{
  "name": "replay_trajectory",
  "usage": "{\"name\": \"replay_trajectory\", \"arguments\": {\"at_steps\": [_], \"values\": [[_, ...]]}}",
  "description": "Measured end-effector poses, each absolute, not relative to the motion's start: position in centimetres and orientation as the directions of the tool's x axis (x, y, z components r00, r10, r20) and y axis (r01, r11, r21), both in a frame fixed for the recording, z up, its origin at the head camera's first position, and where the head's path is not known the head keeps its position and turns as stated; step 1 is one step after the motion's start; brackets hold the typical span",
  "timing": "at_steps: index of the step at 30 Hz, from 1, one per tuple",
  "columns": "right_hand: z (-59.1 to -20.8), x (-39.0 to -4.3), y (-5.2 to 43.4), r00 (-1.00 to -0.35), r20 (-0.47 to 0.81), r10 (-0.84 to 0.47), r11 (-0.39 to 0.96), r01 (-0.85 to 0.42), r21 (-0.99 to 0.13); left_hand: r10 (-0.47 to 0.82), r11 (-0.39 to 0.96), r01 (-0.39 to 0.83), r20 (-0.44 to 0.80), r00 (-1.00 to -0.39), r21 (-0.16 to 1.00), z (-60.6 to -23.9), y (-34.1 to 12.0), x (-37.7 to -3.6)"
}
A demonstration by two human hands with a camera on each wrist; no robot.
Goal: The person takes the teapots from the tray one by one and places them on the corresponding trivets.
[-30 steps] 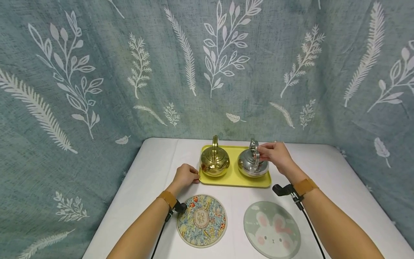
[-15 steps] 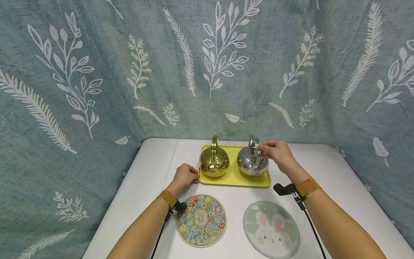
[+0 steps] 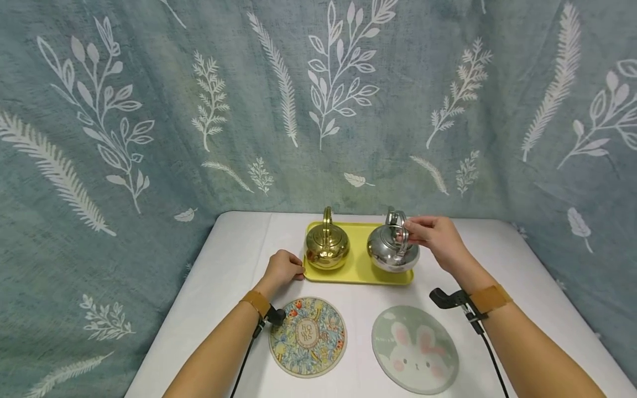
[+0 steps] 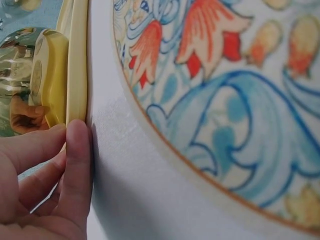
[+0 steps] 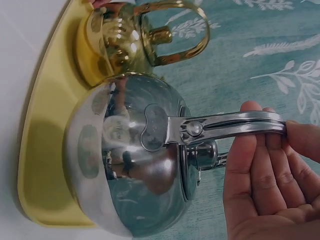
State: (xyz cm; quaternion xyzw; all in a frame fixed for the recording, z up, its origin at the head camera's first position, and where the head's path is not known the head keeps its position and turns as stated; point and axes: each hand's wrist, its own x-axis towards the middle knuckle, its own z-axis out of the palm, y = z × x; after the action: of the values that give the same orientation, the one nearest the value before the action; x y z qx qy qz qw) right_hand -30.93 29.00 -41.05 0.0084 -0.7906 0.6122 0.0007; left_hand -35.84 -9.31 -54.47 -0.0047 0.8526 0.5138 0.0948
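Silver kettle (image 3: pixel 392 251) at the tray's (image 3: pixel 358 258) right end, belly overlapping the right edge; can't tell if it touches down. I'd keep it level, handle (image 5: pixel 227 125) firm against swinging, clear of the gold kettle (image 3: pixel 327 250). Right hand (image 3: pixel 435 239): reaching in from the right, thumb and fingers clamped on that handle. Left hand (image 3: pixel 283 268): low, pinching the rim (image 4: pixel 77 65) by the near left corner.

Shows bright in head view, dimmer at both wrists; glints off the round silver metal kettle (image 3: pixel 390 255), softly shadows the white desk (image 4: pixel 115 170).
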Motion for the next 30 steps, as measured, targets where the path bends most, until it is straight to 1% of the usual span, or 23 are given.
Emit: {"name": "replay_trajectory", "arguments": {"at_steps": [7,16,22,30], "values": [[-40.7,-27.4,29.4,-0.999,0.028,-0.028,0.252,-0.034,-0.967,0.087,0.478,-0.142,-0.208,-0.974,0.867,-55.3,-9.3,-35.2],[-40.0,-23.5,29.8,-0.996,0.091,-0.017,0.192,-0.093,-0.977,0.076,0.465,-0.12,-0.174,-0.982,0.877,-54.4,-9.1,-35.9],[-40.7,-21.7,29.9,-0.995,0.094,-0.032,0.215,-0.099,-0.972,0.07,0.471,-0.131,-0.184,-0.98,0.872,-54.1,-9.2,-36.0],[-42.1,-19.1,30.0,-0.996,0.087,0.004,0.243,-0.083,-0.966,0.075,0.476,-0.134,-0.193,-0.978,0.869,-54.5,-9.1,-36.2]]}}
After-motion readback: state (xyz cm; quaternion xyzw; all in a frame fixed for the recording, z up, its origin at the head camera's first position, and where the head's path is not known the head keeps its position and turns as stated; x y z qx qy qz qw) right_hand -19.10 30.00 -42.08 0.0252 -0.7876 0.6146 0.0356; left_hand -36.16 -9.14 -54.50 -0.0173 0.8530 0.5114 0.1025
